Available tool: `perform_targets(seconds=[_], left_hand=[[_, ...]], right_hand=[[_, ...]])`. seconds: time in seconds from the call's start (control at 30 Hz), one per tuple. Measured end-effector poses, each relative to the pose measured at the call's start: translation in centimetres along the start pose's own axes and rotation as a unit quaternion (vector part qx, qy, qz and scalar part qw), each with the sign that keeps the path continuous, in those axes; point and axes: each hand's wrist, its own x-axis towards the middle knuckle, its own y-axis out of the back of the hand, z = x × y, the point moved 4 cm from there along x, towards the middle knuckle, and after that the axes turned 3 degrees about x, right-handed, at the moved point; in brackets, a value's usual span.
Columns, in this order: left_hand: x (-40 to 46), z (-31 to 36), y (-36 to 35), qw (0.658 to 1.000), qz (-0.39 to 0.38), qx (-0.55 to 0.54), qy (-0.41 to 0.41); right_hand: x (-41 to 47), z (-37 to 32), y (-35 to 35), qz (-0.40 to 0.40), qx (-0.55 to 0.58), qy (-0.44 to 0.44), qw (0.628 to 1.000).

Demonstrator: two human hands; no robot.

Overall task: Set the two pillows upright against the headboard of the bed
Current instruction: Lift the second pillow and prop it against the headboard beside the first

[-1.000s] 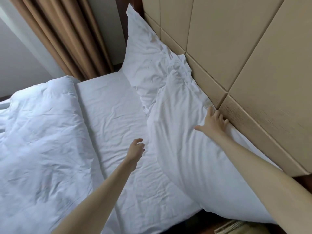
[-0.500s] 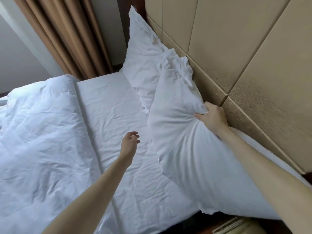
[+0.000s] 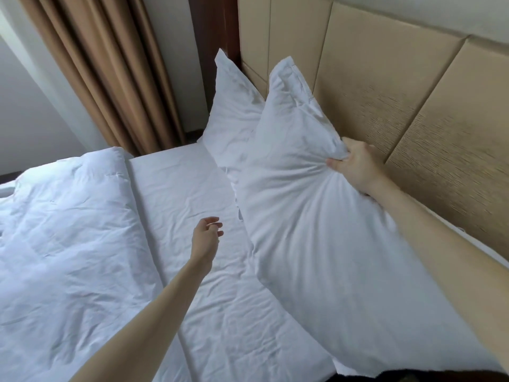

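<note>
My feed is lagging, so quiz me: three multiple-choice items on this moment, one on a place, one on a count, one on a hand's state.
1. Where is the far pillow?
A. Leaning on the headboard
B. On the duvet
C. On the floor

2. How many pillows show?
A. One
B. Two
C. Three

3. What is the right hand doing?
A. Hanging free
B. Flat on the sheet
C. Gripping the near pillow

Key: 1 A, it stands in the corner by the curtain; 2 B, two white pillows; 3 C, cloth bunches in its fist, while the left hand holds nothing.
</note>
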Motion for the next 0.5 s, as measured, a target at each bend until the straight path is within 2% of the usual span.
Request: perform_targets(seconds=[0.07, 0.17, 0.27, 0.4, 0.5], left_hand=[[0.3, -0.1, 0.2, 1.0, -0.012, 0.021, -0.003], [0.2, -0.5, 0.0, 0.997, -0.042, 0.065, -0.001], [-0.2, -1.1, -0.8, 0.994, -0.065, 0.089, 0.002], [-0.3, -1.4, -1.8, 0.992, -0.078, 0.102, 0.001], [-0.5, -0.9, -2.7, 0.993, -0.07, 0.092, -0.005]], right_hand=[[0.9, 1.8, -0.8, 0.006, -0.125, 0.017, 0.992], [1.9, 4.7, -2.5, -0.062, -0.268, -0.012, 0.961], [1.7, 6.2, -3.1, -0.132, -0.244, -0.057, 0.959], [-0.8, 6.9, -3.8, -0.165, -0.252, -0.077, 0.951], [-4.1, 8.4, -4.4, -0.186, -0.233, -0.136, 0.945]])
